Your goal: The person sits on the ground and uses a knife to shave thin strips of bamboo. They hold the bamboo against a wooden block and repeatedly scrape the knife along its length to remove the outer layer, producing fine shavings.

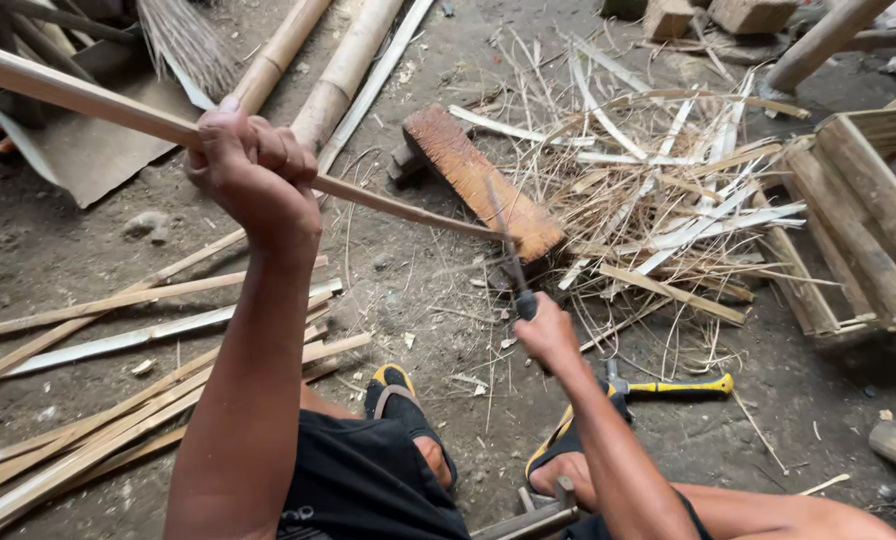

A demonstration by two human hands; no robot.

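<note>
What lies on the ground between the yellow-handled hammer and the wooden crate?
Head view: only dirt ground with a few thin bamboo slivers lies between hammer and crate.

Long pale split-bamboo strip [118, 105]: thin, straight, light tan. It runs from the upper left edge of view down to the right, tilted, its far tip resting on the reddish-brown wooden block [478, 180]. It is gripped in a fist near mid-length.

Dark-bladed knife [508, 262]: narrow blade, dark handle enclosed in the fist. The blade points up and away, and its upper part meets the strip's tip just above the block's near edge. The edge itself is blurred.
</note>
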